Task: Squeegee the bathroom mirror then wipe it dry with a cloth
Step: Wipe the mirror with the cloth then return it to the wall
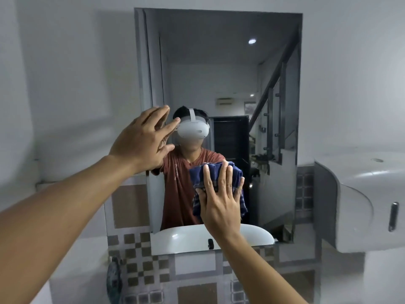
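Mirror: smooth, glossy glass, highly reflective. Cloth: dark blue woven fabric, soft and matt, with a towel-like pile and paler stripes. Wall: pale grey painted surface, matt and even. Tiles: smooth, checkered, ceramic-looking, with a dull sheen. Basin: white, hard and glossy, ceramic by its look, carrying bright highlights.

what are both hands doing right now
Left hand: open, fingers spread at the mirror.
Right hand: open, flat, pressing the blue cloth to the mirror.
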`<state>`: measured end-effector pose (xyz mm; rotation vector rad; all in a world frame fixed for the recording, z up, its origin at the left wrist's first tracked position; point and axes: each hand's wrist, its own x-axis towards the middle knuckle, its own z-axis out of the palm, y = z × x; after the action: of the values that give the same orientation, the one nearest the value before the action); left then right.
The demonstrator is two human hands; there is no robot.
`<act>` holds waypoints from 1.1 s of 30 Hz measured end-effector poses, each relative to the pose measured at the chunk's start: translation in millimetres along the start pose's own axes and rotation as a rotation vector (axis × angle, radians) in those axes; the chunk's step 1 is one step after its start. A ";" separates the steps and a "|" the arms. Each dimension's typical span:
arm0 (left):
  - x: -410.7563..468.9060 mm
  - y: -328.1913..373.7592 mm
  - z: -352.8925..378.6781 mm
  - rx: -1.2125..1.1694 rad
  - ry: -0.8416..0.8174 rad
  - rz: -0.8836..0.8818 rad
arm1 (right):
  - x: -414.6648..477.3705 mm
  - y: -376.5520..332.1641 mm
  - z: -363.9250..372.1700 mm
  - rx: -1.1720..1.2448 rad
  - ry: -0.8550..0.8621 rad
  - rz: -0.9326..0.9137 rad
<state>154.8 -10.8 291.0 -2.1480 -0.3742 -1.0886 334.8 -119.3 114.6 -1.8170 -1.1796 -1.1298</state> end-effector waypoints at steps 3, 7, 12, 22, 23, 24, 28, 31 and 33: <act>-0.7 -0.2 0.5 -0.017 0.002 -0.006 | 5.7 -18.7 5.0 0.005 0.007 -0.051; -1.5 1.2 2.4 -0.011 0.003 -0.011 | 9.6 -37.0 10.9 -0.031 -0.045 -0.264; -2.4 3.6 1.4 -0.028 0.002 -0.029 | 2.3 -54.6 19.1 -0.047 -0.107 -0.410; -35.6 31.5 17.2 -0.107 -0.014 -0.097 | -34.7 -12.6 15.7 -0.089 -0.182 -0.501; -37.4 33.8 19.6 -0.107 -0.021 -0.096 | -36.1 -5.8 13.8 -0.101 -0.190 -0.497; -38.5 35.4 22.2 -0.110 -0.027 -0.100 | -37.3 1.4 11.1 -0.114 -0.192 -0.487; -40.6 38.1 27.9 -0.137 -0.025 -0.113 | -41.1 33.1 -0.2 -0.128 -0.160 -0.370; -41.3 39.1 28.3 -0.150 -0.018 -0.114 | -40.0 54.1 -10.1 -0.123 -0.160 -0.240; -41.9 38.7 28.2 -0.153 -0.014 -0.113 | -38.1 67.0 -16.1 -0.121 -0.167 -0.168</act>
<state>166.6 -17.0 228.8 -2.2931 -0.4360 -1.1997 384.4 -169.9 80.2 -1.9645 -1.4092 -1.1832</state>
